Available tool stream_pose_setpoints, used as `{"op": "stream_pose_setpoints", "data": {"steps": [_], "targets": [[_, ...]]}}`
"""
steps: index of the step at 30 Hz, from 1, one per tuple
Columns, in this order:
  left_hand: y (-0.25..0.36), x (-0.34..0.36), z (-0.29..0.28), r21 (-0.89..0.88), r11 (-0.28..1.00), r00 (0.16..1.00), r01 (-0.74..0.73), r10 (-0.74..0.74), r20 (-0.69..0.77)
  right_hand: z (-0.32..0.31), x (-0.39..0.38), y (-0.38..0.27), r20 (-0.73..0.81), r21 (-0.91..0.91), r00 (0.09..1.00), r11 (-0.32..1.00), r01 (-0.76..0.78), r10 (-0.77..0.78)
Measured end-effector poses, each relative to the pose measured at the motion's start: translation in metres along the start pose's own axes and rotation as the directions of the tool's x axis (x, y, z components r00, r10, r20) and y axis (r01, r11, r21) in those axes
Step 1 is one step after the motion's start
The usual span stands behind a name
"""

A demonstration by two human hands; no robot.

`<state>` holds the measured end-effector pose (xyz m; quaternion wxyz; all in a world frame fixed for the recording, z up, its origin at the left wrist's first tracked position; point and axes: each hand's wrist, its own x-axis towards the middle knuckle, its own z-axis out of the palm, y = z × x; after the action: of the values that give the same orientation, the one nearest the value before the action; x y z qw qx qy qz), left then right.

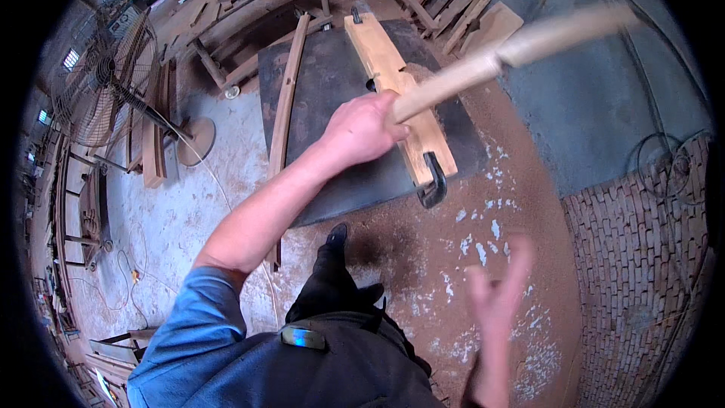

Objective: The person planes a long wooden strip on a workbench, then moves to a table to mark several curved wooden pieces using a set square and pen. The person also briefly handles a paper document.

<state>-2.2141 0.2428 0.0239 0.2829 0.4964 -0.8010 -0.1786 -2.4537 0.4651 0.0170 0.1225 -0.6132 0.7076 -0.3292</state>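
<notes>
My left hand point(362, 130) is closed round the near end of a long pale wooden piece point(457, 79), which slants up to the right and is blurred by motion. Under the piece lies a light wooden board point(377, 47) with a notch in its edge. A black clamp point(433, 181) holds its near end to a dark flat tabletop point(328, 181), and a second clamp point(356, 15) sits at the far end. My right hand point(500, 283) hangs over the floor at the lower right, smeared by motion, fingers apart, holding nothing.
A long narrow wooden bar point(289, 91) lies along the tabletop's left side. At the left stands a large caged fan point(106, 68) on a round base. A wooden workbench point(226, 0) is behind. Offcuts point(461, 19) lean at the back right. Sawdust covers the floor point(521, 181).
</notes>
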Motion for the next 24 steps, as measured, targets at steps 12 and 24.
{"op": "stream_pose_setpoints", "data": {"steps": [12,24], "targets": [[0.022,-0.066,0.131,-0.167,0.675,0.374,-0.719,0.578,0.725,-0.102,-0.266,0.224,0.208,-0.484,0.722,0.711,-0.510,0.660],[0.038,-0.101,0.197,-0.336,0.612,0.126,-0.716,0.586,0.801,-0.059,-0.444,0.212,0.276,-0.227,0.562,0.621,-0.750,0.780]]}}
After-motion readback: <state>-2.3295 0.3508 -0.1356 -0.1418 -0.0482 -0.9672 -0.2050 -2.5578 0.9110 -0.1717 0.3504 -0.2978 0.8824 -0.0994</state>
